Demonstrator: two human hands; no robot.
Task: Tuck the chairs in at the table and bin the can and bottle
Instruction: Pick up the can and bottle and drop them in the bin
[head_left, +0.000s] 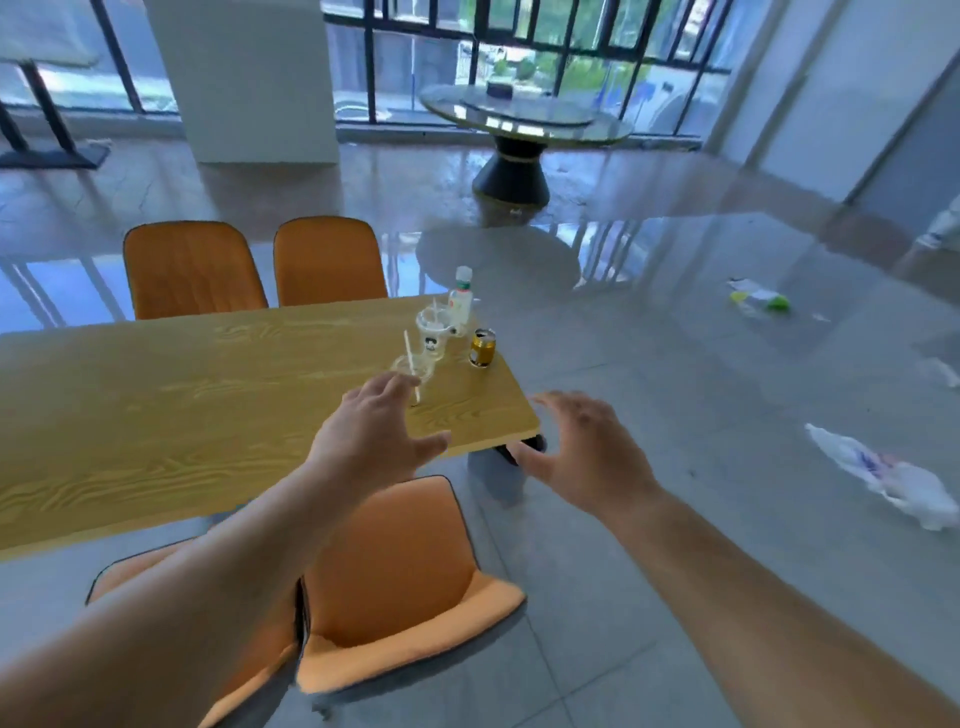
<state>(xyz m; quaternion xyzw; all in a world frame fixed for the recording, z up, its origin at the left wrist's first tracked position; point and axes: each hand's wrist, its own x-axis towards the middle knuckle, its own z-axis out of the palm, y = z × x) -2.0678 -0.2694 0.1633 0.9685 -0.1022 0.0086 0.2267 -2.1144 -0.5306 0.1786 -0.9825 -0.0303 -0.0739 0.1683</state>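
Both hands are reaching forward with fingers spread and are holding nothing. The left hand (376, 441) is hovering over the worktop (156, 415) near its right end, and the right hand (587, 457) is hovering just past the near right corner of the worktop, above the floor (675, 364).

The can (482, 348), gold with a dark top, is standing upright near the right edge of the worktop, beyond both hands and apart from them. The bottle (461, 299), clear with a white cap, is standing upright at the far right corner, behind the can. Two clear plastic cups are standing to the left of the can: the taller cup (434, 335) is just beside the bottle, and the lower cup (413, 370), with a white straw (411, 371), is sitting just beyond the left fingertips.

A near chair (395, 571), orange, is standing below the hands at the near edge of the worktop, and its back is not under the worktop. Two more orange chairs (192, 270) are sitting at the far edge, side by side. Scraps of litter (883, 478) are lying on the floor to the right, well apart from the worktop.
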